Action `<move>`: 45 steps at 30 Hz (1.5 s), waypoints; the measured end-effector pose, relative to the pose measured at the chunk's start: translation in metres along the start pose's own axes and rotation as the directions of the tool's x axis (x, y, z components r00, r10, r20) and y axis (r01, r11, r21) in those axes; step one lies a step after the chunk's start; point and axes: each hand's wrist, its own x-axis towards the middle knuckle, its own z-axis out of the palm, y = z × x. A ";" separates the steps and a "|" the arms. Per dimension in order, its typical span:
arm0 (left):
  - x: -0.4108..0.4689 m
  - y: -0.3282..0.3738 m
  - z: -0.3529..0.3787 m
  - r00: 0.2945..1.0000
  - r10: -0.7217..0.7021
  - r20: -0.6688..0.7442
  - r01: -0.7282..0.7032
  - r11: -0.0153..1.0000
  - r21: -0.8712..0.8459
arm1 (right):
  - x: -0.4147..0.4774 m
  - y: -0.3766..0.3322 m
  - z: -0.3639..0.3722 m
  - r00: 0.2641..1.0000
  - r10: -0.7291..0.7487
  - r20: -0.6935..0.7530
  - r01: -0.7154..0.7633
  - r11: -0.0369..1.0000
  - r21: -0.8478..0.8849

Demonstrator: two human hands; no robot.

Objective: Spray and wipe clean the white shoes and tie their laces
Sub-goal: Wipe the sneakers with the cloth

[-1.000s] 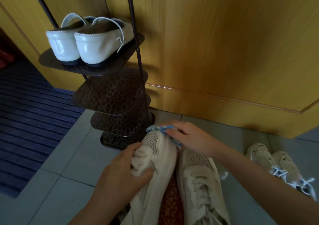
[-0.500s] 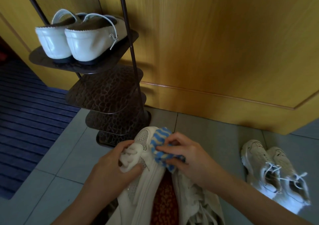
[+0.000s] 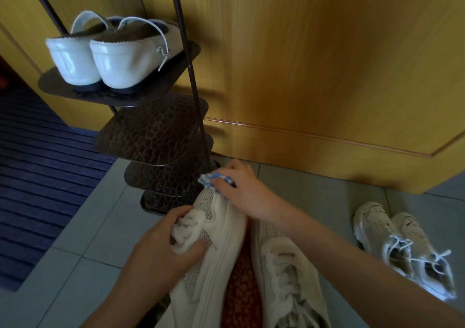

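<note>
Two hands share one white shoe (image 3: 214, 247) lying over the lap: the left hand (image 3: 161, 254) curls its fingers around the laces to steady it, so the right hand (image 3: 241, 189), pinching a blue-striped cloth (image 3: 214, 178), can rub the toe.

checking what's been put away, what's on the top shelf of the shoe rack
A pair of glossy white shoes sits on the rack's top shelf, heels toward the camera. Their toes are hidden behind them.
</note>
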 end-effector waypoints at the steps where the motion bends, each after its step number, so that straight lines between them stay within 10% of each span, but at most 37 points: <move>1: 0.000 0.001 0.000 1.000 -0.005 0.005 0.005 1.000 -0.002 | -0.002 0.002 0.004 1.000 -0.011 -0.013 0.011 1.000 0.003; 14: 0.001 -0.004 0.002 0.999 0.022 0.031 -0.023 0.999 0.028 | -0.083 0.005 0.028 0.970 -0.193 -0.151 0.169 0.972 -0.161; 19: 0.001 -0.006 0.002 1.000 0.005 0.019 -0.005 1.000 -0.013 | -0.094 -0.006 0.014 0.985 -0.158 0.069 0.154 0.986 0.063; 24: 0.000 -0.006 0.003 1.000 0.003 0.015 -0.003 1.000 -0.007 | -0.035 -0.001 -0.036 0.979 0.021 -0.203 0.030 0.968 0.248; 33: 0.000 -0.005 0.006 1.000 0.021 -0.010 -0.021 1.000 -0.015 | 0.023 0.001 -0.023 0.954 0.082 0.288 -0.091 0.996 0.020; 45: -0.004 0.005 0.016 0.994 0.111 -0.010 -0.109 0.984 0.144 | -0.039 0.027 -0.030 0.995 -0.077 0.065 0.071 0.994 0.084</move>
